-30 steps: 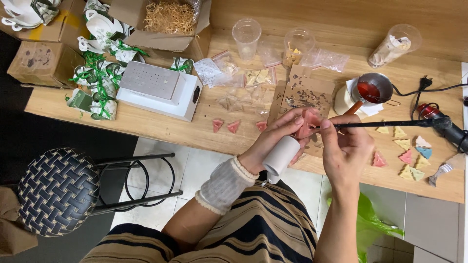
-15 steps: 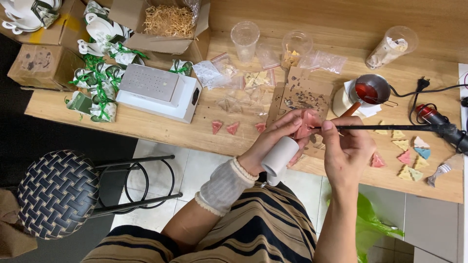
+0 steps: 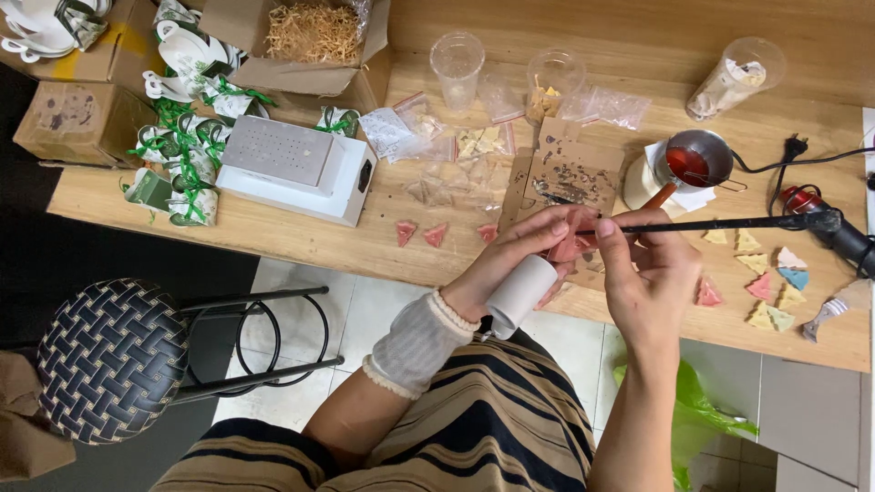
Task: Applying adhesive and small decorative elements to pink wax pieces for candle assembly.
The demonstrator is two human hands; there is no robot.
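Nearest, above the striped lap, the left hand point(image 3: 519, 260) is closed around a small white roll point(image 3: 519, 293) tucked in the palm, while its fingertips pinch a little pink triangular piece point(image 3: 572, 246) held just over the near edge of the wooden table point(image 3: 273, 228). The right hand point(image 3: 652, 282) meets it from the other side, fingers closed on the same pink piece and on the end of a thin black rod point(image 3: 720, 224) that runs off to the right toward a dark-handled tool point(image 3: 843, 235). The piece looks light and thin, probably brittle at its corners, so holding it by the flat faces rather than the points seems the safer grip; the roll looks light and easy to squeeze. Just beyond the hands lie three more pink triangles point(image 3: 436, 234) on the table, and to the right a scatter of yellow, pink and blue ones point(image 3: 766, 273). Farther back stand a white box point(image 3: 296, 169), a small metal pot point(image 3: 697, 159) of red liquid, clear plastic cups point(image 3: 456, 64), and an open carton of straw point(image 3: 314, 32).
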